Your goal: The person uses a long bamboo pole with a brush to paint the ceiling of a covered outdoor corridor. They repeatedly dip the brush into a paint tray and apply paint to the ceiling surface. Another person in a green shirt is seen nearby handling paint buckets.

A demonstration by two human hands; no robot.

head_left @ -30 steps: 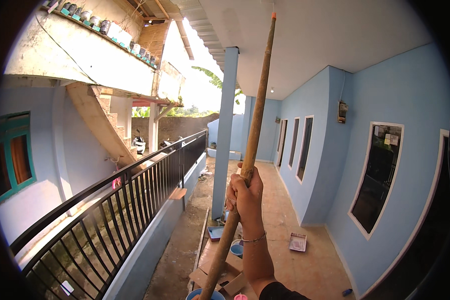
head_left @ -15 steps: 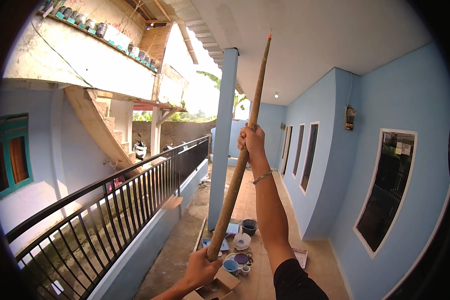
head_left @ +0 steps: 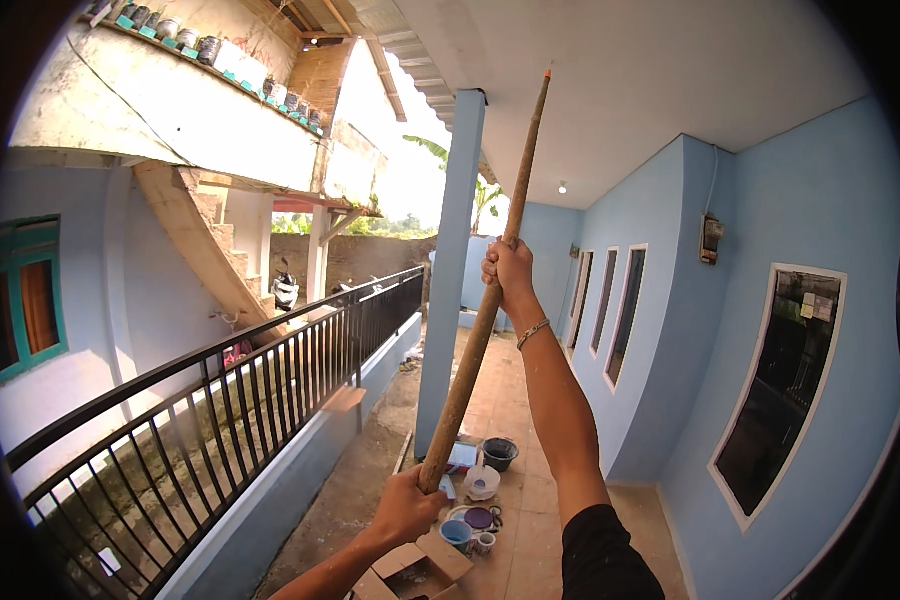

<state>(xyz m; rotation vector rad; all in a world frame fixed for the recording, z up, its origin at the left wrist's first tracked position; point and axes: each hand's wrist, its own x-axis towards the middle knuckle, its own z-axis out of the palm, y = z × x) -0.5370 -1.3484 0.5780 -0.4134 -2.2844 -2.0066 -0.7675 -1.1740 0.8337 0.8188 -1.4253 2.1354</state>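
First: Your right hand (head_left: 510,270) grips the wooden pole (head_left: 473,358) partway up, and your left hand (head_left: 410,510) is wrapped round its thick lower end; both are clamped on it, well apart.

Second: A good spread, I'd say: let the left carry the weight while the right steers. Your pole slants upward, to the right of the blue pillar (head_left: 452,260) in your view, with its orange tip (head_left: 547,74) close to the white ceiling (head_left: 650,60) (whether they touch, I can't tell).

First: So you should move gently, watching the tip rather than your hands?

Second: Yes; a small shift low down likely swings your far end widely. You'd do well to mind your feet too: the cardboard box (head_left: 447,556) and blue bucket (head_left: 456,532) sit on the floor (head_left: 530,540) ahead of you.
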